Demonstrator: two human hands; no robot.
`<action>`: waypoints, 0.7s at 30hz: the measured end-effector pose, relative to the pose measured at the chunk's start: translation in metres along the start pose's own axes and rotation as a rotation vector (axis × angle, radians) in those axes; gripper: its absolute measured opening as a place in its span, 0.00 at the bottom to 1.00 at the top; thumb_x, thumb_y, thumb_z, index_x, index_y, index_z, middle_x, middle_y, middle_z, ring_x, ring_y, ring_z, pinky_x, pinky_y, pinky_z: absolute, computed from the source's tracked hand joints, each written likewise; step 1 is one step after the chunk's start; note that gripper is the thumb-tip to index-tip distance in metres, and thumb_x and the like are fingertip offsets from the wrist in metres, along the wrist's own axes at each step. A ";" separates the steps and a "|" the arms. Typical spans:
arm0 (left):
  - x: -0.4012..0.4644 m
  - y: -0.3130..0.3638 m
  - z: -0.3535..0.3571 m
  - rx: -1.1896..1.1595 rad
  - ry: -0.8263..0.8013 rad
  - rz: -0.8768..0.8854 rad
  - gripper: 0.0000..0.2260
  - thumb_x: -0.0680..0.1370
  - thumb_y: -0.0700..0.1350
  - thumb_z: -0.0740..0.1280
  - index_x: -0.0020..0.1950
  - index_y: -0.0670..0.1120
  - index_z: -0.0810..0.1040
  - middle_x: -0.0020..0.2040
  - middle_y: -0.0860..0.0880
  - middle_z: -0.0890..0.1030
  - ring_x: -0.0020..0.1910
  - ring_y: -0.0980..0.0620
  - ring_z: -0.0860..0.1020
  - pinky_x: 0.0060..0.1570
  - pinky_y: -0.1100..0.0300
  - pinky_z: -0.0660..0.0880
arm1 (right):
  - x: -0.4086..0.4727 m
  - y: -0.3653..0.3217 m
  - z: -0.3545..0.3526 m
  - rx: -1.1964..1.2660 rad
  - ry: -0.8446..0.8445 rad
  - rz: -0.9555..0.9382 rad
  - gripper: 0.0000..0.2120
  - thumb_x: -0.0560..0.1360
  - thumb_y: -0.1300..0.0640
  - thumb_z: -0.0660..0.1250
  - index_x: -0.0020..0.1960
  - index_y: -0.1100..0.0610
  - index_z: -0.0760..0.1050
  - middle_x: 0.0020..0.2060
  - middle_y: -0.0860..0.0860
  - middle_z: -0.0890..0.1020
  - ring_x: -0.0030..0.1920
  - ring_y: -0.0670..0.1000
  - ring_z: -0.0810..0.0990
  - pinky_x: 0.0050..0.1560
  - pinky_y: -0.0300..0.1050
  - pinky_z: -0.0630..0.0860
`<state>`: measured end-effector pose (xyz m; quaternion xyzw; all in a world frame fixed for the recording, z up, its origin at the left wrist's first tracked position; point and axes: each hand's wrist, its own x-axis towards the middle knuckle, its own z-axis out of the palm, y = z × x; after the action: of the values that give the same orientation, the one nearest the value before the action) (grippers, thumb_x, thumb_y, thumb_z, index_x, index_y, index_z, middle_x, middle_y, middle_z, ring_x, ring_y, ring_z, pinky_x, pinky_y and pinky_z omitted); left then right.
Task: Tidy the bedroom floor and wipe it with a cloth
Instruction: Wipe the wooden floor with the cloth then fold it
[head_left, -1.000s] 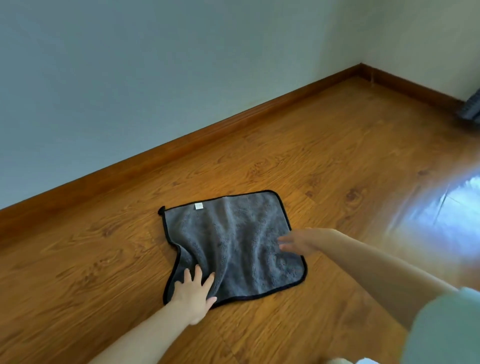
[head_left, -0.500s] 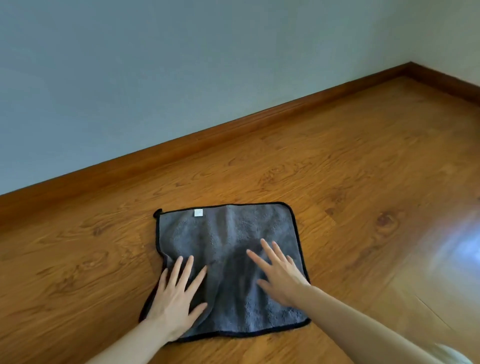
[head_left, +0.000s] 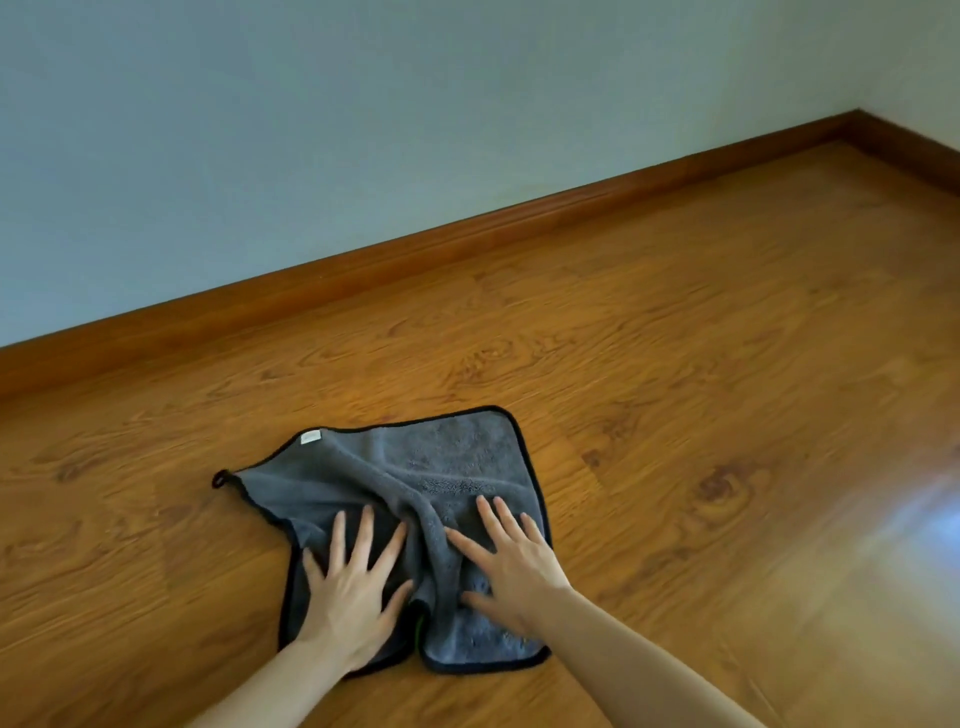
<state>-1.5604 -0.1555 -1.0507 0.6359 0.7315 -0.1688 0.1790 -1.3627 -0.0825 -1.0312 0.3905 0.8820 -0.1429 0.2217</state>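
Observation:
A grey cloth (head_left: 441, 462) with a black hem and a small white label lies on the wooden floor (head_left: 701, 389) in front of me. My left hand (head_left: 353, 592) presses flat on its near left part, fingers spread. My right hand (head_left: 511, 566) presses flat on its near right part, fingers spread too. Between the two hands the cloth is bunched into folds. A small loop sticks out at the cloth's left corner.
A brown skirting board (head_left: 467, 234) runs along the pale wall (head_left: 363, 130) behind the cloth and meets a second wall at the far right corner. A bright patch of glare lies on the floor at the right.
My right hand came from the cloth's right edge onto its surface. Both hands now press down and have pushed the cloth together, so it wrinkles in the middle.

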 end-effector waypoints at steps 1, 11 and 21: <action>0.008 0.018 -0.011 -0.037 0.026 0.016 0.31 0.76 0.66 0.40 0.73 0.54 0.62 0.75 0.42 0.60 0.72 0.34 0.59 0.54 0.27 0.66 | -0.001 0.015 -0.001 -0.012 0.007 0.001 0.33 0.78 0.37 0.50 0.75 0.41 0.36 0.75 0.56 0.35 0.75 0.57 0.35 0.74 0.57 0.41; 0.089 0.161 -0.059 -0.043 0.006 0.178 0.29 0.79 0.63 0.47 0.75 0.59 0.37 0.76 0.47 0.33 0.73 0.39 0.33 0.67 0.31 0.43 | -0.023 0.181 -0.001 0.052 0.083 0.161 0.32 0.78 0.37 0.50 0.74 0.39 0.34 0.75 0.55 0.36 0.76 0.55 0.36 0.75 0.54 0.44; 0.097 0.304 -0.062 0.010 0.034 0.501 0.29 0.79 0.61 0.47 0.74 0.59 0.35 0.75 0.45 0.32 0.71 0.40 0.28 0.64 0.30 0.35 | -0.106 0.298 0.035 0.153 0.116 0.485 0.35 0.78 0.37 0.50 0.72 0.41 0.28 0.76 0.59 0.39 0.76 0.58 0.38 0.75 0.53 0.46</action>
<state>-1.2745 -0.0007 -1.0483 0.8010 0.5531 -0.1122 0.1997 -1.0657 0.0316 -1.0317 0.6138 0.7605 -0.1293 0.1681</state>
